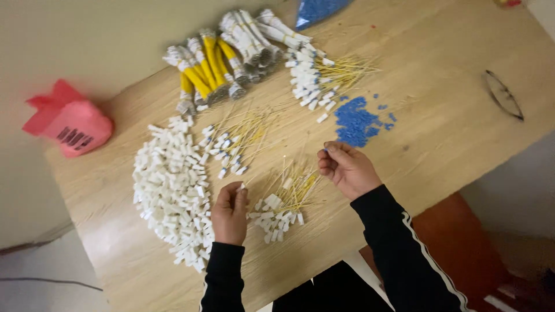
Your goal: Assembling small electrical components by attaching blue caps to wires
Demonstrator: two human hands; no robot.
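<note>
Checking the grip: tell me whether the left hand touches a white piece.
Touching. The head view shows the left hand pinching a small white piece at its fingertips, above the white pile.

White plastic pieces [170,185] lie heaped on the pale wood-grain table [439,121], beside thin yellow wires [298,190] and a small pile of blue beads [354,122]. The wire bundles [211,69] are yellow and white, the bag [72,122] pink, and the sleeves [399,248] black with a white stripe.

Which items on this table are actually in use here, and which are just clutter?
In use: left hand pinching a white piece; right hand pinching a blue bead; white-piece pile; blue bead pile; yellow wires.

Lying about: glasses; pink bag; blue bag.
</note>
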